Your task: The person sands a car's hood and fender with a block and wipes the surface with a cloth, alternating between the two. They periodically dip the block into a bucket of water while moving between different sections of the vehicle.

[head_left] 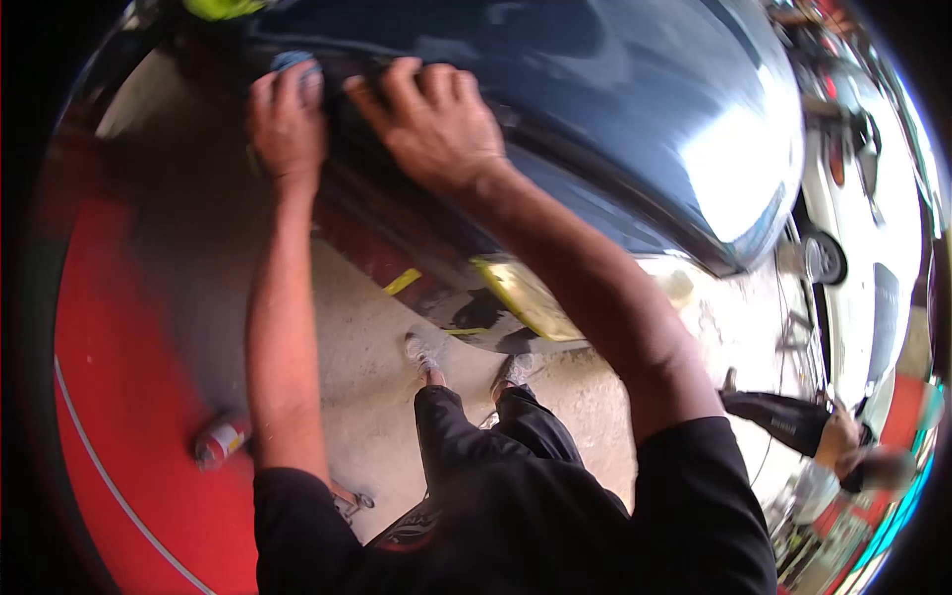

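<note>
My left hand (pixel 289 129) is at the front edge of a dark car body panel (pixel 595 79). A small blue pad or cloth (pixel 296 63) shows under its fingertips; most of it is hidden by the fingers. My right hand (pixel 436 124) lies to the right of it with fingers spread on the same dark panel, and nothing shows in it. The panel is glossy, with a bright reflection at its right end. Below it, a yellow-edged car lamp (pixel 531 297) and dark red lower bodywork (pixel 377 238) are partly covered by my right arm.
A red car panel (pixel 139 377) is close on my left, blurred, with a bottle or can (pixel 220 442) near it. To the right are a white car (pixel 863 218), a bucket (pixel 799 262) and another person (pixel 793 421). My feet stand on a concrete floor (pixel 367 347).
</note>
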A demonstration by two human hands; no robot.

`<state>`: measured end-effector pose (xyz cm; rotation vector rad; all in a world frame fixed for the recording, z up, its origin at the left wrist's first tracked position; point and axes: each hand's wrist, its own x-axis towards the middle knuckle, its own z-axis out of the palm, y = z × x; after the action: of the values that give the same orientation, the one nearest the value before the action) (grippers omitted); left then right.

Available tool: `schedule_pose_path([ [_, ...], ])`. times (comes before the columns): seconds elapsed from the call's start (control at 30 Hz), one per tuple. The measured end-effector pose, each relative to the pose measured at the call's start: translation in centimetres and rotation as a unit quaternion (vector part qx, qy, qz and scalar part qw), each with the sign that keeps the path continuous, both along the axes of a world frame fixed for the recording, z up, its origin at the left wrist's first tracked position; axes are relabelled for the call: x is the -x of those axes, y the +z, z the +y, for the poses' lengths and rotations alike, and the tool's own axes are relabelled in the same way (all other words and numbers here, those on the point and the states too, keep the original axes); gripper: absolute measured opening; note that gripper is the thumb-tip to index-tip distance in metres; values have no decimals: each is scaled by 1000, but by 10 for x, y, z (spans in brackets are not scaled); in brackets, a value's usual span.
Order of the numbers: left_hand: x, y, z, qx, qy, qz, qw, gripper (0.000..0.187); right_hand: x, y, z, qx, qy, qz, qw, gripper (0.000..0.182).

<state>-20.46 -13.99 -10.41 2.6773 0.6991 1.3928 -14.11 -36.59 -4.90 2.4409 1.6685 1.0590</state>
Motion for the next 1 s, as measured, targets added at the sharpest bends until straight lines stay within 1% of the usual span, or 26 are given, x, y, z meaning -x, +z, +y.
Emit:
schedule_pose_path([
  [0.03, -1, -1, 2, -21, -6, -7, 1000, 23, -1, -6, -2, -16, 1, -13, 1000, 63],
  [0.07, 0, 2, 3, -33, -34, -11, 999, 22, -1, -3, -28, 21, -12, 24, 999, 64],
  [0.1, 0, 4, 1, -32, -28, -5, 999, 21, 0, 5, -62, 54, -18, 59, 997, 66],
  [0.13, 1, 3, 1, -31, -25, -5, 999, 21, -4, 1, -109, 55, -15, 83, 995, 65],
  [0.17, 1, 1, 0, -29, -20, -6, 999, 21, -6, 9, -163, 128, -47, 155, 978, 60],
  [0.23, 2, -2, -3, -31, -13, -8, 999, 20, -23, -18, -280, 161, -135, 204, 956, 58],
  [0.3, 0, 1, 0, -33, -14, -11, 999, 20, -30, -51, -379, 70, -109, 69, 989, 49],
  [0.33, 2, 1, -1, -32, -13, -11, 999, 20, -34, -59, -391, 65, -105, 58, 991, 51],
  [0.37, 0, 3, -2, -31, -21, -11, 999, 19, -30, -57, -377, 62, -145, 146, 977, 53],
  [0.4, -4, 4, -1, -36, -23, -13, 999, 19, -25, -44, -341, 56, -185, 229, 954, 56],
  [0.47, -2, 0, 5, -39, -25, -14, 999, 19, -12, 8, -237, 116, -119, 132, 977, 61],
  [0.5, -2, 1, 5, -18, -30, -17, 999, 19, -10, 28, -189, 124, -127, 249, 952, 76],
  [0.57, -1, 0, 10, -26, -45, -14, 999, 20, -12, 16, -122, 25, -79, 193, 978, 74],
  [0.6, -1, 2, 10, -35, -45, -11, 998, 21, -14, 15, -111, 10, -84, 197, 977, 74],
  [0.63, -1, 1, 9, -29, -42, -9, 999, 21, -14, 14, -107, -5, -91, 204, 975, 75],
  [0.67, -1, -2, 11, -32, -44, -7, 998, 21, -13, 14, -129, -15, -111, 208, 972, 69],
  [0.7, -1, -3, 12, -35, -42, -9, 998, 21, -14, 17, -162, -36, -152, 268, 951, 66],
  [0.73, -1, -1, 10, -30, -40, -8, 999, 21, -15, 14, -203, -49, -198, 246, 948, 66],
  [0.77, 0, 2, 4, -25, -38, -6, 999, 21, -19, -2, -248, -66, -236, 202, 948, 67],
  [0.8, 1, 4, 1, -20, -36, -3, 999, 21, -25, -12, -296, -131, -233, 203, 942, 64],
  [0.83, 1, 4, 2, -23, -31, -2, 999, 21, -27, -12, -330, -182, -276, 284, 900, 64],
  [0.87, 1, 3, 2, -25, -27, -1, 999, 21, -27, -26, -353, -160, -325, 217, 906, 63],
  [0.9, 0, 3, 1, -28, -24, 0, 999, 21, -27, -38, -364, -138, -374, 149, 905, 61],
  [0.93, 0, 5, -1, -26, -26, -5, 999, 21, -23, -19, -341, -169, -328, 196, 908, 58],
  [0.97, 0, 5, 0, -24, -28, -7, 999, 21, -25, -9, -303, -231, -257, 294, 891, 57],
  [1.0, 0, 6, 0, -20, -30, -9, 999, 21, -22, -4, -265, -182, -235, 270, 916, 62],
])
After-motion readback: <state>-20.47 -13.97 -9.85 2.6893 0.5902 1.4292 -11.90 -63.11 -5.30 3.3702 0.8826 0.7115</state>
